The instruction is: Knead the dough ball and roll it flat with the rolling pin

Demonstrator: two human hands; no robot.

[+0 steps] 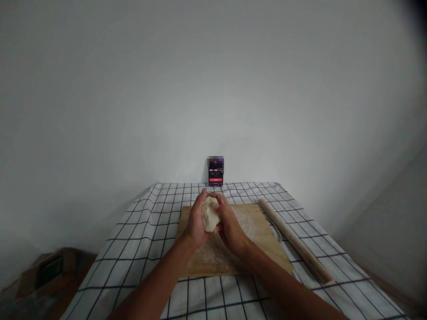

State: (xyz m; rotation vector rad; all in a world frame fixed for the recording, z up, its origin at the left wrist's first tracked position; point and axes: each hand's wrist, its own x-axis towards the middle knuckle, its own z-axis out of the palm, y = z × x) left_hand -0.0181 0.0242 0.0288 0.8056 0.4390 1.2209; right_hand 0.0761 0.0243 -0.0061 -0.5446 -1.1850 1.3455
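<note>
A pale lump of dough (210, 215) is held between my two hands, above a wooden board (263, 235) dusted with flour. My left hand (196, 221) cups the dough from the left side, its thumb pointing up and away. From the right, my right hand (227, 218) wraps round it, with the thumb pressed on its face. The undersides of the dough and some fingertips are hidden.
A long rolling pin (295, 242) lies slanted right of the board, beside a partly hidden curved object (276, 231). A phone (215, 174) stands against the wall at the back. The checked tablecloth (133, 235) covers the table; a cardboard box (50, 271) sits lower left.
</note>
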